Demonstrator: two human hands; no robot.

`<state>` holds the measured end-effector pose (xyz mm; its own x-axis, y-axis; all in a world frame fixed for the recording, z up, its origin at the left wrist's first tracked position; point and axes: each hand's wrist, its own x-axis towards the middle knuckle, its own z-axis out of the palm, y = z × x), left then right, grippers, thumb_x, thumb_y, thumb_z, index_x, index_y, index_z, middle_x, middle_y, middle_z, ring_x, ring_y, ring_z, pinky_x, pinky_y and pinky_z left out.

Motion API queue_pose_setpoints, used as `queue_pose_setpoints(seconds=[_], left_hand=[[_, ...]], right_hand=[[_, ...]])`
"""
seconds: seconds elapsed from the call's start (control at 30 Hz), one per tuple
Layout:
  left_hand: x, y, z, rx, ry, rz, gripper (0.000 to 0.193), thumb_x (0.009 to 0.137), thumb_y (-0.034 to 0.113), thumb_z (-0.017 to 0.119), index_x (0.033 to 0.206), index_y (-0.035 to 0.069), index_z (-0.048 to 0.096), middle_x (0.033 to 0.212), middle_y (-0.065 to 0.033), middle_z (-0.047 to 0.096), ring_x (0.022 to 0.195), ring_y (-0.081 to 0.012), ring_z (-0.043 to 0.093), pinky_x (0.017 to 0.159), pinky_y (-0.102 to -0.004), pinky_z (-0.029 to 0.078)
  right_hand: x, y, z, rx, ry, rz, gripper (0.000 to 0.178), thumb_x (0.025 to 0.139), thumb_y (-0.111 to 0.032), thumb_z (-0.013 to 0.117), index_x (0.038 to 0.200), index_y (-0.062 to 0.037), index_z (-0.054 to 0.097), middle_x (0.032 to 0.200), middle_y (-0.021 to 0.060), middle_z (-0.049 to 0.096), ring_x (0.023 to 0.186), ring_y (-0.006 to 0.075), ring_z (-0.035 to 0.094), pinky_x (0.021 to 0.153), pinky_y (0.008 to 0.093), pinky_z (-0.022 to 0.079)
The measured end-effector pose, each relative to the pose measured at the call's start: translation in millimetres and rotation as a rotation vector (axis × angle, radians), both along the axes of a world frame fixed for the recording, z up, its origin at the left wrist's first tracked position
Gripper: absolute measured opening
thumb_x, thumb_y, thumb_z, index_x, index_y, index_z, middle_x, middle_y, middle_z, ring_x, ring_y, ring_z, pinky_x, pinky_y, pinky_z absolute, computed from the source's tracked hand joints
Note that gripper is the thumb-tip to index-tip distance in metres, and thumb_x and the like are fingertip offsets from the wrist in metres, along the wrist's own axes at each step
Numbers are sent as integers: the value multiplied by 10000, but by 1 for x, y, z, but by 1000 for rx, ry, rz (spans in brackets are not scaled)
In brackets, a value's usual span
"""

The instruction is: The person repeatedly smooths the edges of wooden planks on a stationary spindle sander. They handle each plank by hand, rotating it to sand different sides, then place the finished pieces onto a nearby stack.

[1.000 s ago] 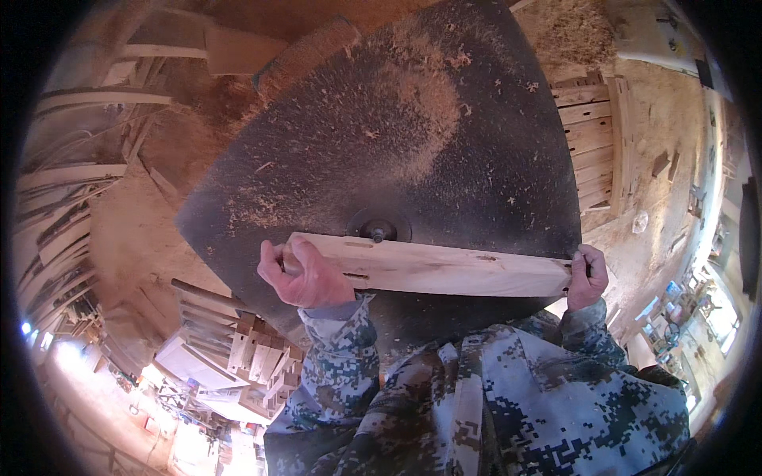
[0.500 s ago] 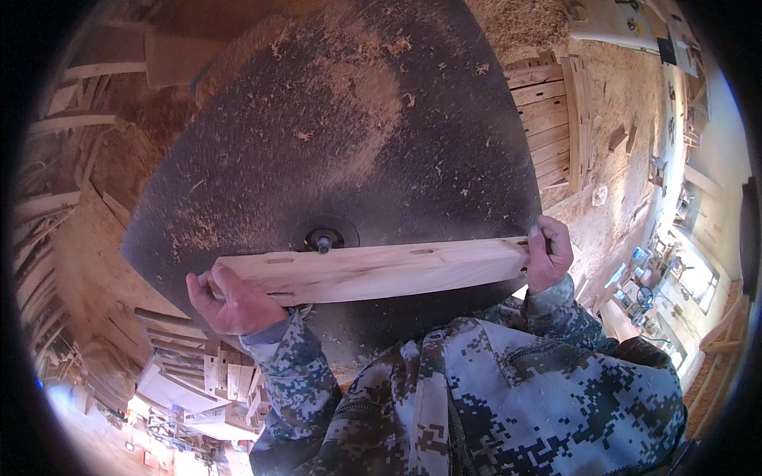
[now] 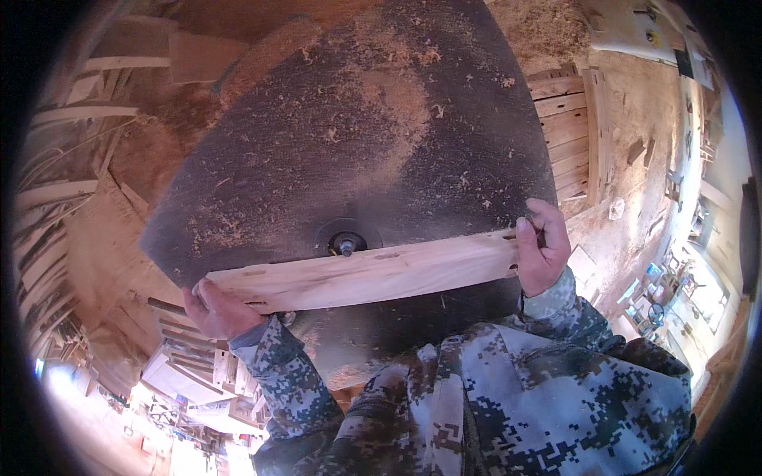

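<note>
A pale wooden board (image 3: 365, 274) with slots cut near its ends and along its far edge lies across a dark machine table (image 3: 270, 174), its left end slightly nearer to me. My left hand (image 3: 225, 309) is closed round the board's left end. At the other end my right hand (image 3: 544, 247) grips with the thumb against the wood and the fingers curled beyond it. Just past the board's far edge a short metal spindle (image 3: 347, 244) sticks up from a round opening in the table. Part of the spindle's base is hidden by the board.
Shavings and sawdust (image 3: 389, 103) are strewn over the table. Slotted boards (image 3: 565, 131) lie stacked on the floor beyond its right side. Lengths of timber (image 3: 63, 194) are piled at the far left, and more pieces (image 3: 190, 349) stand at the lower left.
The board's right end has shifted a little left and its left end slightly down. My right hand's fingers have loosened somewhat. The whole view has swung, moving the table rightward.
</note>
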<state>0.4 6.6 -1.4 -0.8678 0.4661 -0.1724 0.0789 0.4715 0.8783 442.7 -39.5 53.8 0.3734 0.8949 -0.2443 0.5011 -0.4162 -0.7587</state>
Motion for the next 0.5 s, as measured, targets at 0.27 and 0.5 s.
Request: queue_pose_setpoints(seconds=[0.27,0.5], left_hand=[[-12,-5,8,-59,37,43,541,1010,145,612,1475,-100,483,1271,-172,650,1128,-251,641,1000,-359,518],[-8,-7,13,-49,20,61,595,1008,160,626,1510,-106,451,1287,-185,636,1124,-260,639,979,-370,530]], right_hand=[[-15,16,5,-19,-58,57,312,980,-3,682,1289,8,637,923,35,546,792,88,506,719,242,455],[-17,24,4,55,-73,119,321,982,-14,687,1298,9,634,890,28,556,750,94,516,694,256,464]])
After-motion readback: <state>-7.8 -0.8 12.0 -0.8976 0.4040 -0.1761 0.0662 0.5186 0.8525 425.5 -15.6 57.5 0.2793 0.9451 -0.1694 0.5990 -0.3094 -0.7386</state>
